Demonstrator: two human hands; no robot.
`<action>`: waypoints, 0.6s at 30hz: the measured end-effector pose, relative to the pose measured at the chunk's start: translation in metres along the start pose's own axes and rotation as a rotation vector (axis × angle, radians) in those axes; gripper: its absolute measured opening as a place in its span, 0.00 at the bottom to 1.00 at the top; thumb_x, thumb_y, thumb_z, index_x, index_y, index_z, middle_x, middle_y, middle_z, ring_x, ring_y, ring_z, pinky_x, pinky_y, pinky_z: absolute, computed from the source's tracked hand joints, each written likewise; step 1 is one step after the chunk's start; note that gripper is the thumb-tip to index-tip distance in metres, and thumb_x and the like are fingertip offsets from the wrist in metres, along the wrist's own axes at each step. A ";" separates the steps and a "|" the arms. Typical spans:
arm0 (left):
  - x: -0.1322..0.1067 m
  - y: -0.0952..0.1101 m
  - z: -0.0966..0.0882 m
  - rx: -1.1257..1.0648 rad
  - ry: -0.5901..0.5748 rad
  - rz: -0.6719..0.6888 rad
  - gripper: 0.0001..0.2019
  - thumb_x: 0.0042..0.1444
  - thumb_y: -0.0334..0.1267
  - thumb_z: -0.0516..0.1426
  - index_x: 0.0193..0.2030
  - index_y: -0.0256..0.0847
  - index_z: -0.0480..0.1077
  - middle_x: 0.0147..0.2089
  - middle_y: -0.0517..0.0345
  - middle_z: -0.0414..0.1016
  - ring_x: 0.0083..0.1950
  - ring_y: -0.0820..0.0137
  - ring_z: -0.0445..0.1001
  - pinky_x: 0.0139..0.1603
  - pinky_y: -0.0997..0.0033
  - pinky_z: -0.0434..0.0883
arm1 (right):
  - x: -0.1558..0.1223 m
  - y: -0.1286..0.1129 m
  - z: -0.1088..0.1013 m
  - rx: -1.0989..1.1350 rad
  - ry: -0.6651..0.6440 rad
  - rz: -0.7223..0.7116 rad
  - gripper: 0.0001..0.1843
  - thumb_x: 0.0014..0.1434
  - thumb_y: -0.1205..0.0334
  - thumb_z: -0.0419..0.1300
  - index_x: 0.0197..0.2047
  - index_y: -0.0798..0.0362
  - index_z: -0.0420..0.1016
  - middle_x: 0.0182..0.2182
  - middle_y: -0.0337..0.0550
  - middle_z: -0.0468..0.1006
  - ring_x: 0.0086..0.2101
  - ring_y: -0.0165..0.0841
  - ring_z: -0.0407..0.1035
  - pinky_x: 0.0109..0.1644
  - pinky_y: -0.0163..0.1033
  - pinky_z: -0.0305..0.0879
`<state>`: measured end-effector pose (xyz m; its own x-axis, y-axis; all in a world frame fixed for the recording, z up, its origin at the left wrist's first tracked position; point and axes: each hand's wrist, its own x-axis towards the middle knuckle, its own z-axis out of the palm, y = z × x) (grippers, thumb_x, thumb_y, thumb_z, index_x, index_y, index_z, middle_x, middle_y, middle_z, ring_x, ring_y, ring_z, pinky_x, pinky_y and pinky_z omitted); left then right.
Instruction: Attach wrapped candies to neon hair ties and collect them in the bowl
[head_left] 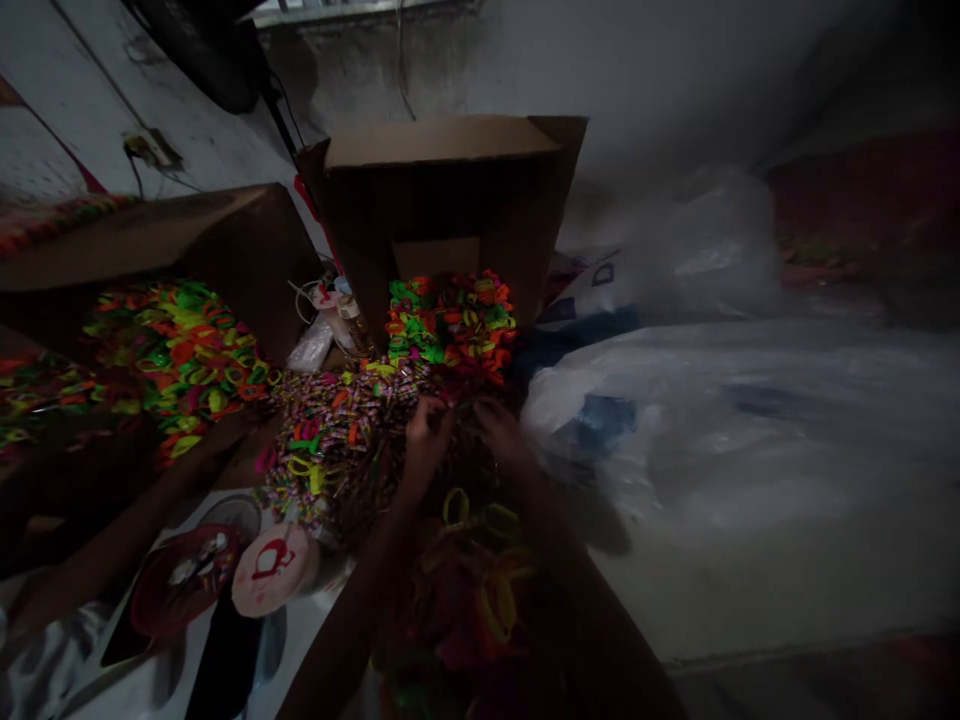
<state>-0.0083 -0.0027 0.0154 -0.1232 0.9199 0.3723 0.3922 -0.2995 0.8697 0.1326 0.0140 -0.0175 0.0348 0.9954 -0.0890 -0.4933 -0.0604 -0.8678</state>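
Since the lighting's pretty dim, the only markings I can pick out are a red squiggly logo on a round white tag (270,572) and a dark letter, maybe a D, on a white bag (592,295). The left hand (425,442) and right hand (499,430) are both dug into a heap of speckled multicolour strands (337,450), right under a bunch of neon loops (450,325). Can't tell if they're actually gripping anything. More neon loops (176,365) sit left, by a cardboard box (225,250), with another box (442,210) behind. Someone else's arm (97,530) comes in lower left. Clear plastic bags (750,430) fill the right, below a grimy white wall (480,80).
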 end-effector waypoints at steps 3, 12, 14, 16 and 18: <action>-0.002 -0.006 0.004 0.043 0.082 -0.052 0.07 0.57 0.42 0.57 0.36 0.42 0.65 0.31 0.63 0.69 0.32 0.72 0.67 0.38 0.74 0.64 | 0.001 0.003 -0.005 0.043 -0.097 -0.048 0.15 0.51 0.51 0.65 0.41 0.45 0.73 0.43 0.39 0.77 0.45 0.35 0.73 0.49 0.48 0.74; 0.004 -0.005 -0.003 -0.149 -0.082 -0.042 0.08 0.56 0.42 0.58 0.33 0.41 0.66 0.32 0.63 0.69 0.35 0.72 0.68 0.40 0.74 0.65 | 0.005 -0.003 -0.018 -0.517 -0.191 -0.205 0.15 0.44 0.58 0.71 0.37 0.50 0.80 0.40 0.47 0.81 0.51 0.45 0.68 0.63 0.55 0.58; 0.004 0.000 -0.004 -0.172 -0.132 -0.028 0.08 0.56 0.43 0.59 0.34 0.41 0.66 0.32 0.62 0.70 0.35 0.73 0.69 0.40 0.74 0.66 | 0.005 -0.002 -0.019 -0.606 -0.194 -0.248 0.20 0.44 0.57 0.71 0.42 0.50 0.80 0.45 0.48 0.80 0.51 0.45 0.69 0.62 0.54 0.61; 0.005 0.002 -0.004 -0.209 -0.176 -0.019 0.09 0.56 0.44 0.59 0.35 0.41 0.67 0.34 0.61 0.72 0.37 0.72 0.70 0.42 0.74 0.67 | 0.005 0.000 -0.020 -0.674 -0.226 -0.280 0.21 0.47 0.56 0.68 0.47 0.49 0.79 0.49 0.47 0.79 0.51 0.44 0.70 0.60 0.50 0.64; 0.006 0.001 -0.004 -0.269 -0.181 -0.040 0.10 0.56 0.44 0.60 0.37 0.41 0.66 0.36 0.60 0.73 0.39 0.71 0.72 0.43 0.73 0.68 | 0.003 0.001 -0.021 -0.705 -0.239 -0.301 0.20 0.49 0.57 0.66 0.48 0.47 0.79 0.50 0.46 0.78 0.51 0.42 0.70 0.59 0.47 0.65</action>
<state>-0.0123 0.0019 0.0195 0.0401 0.9550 0.2938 0.1322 -0.2965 0.9458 0.1503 0.0152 -0.0290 -0.1478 0.9605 0.2358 0.1759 0.2601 -0.9494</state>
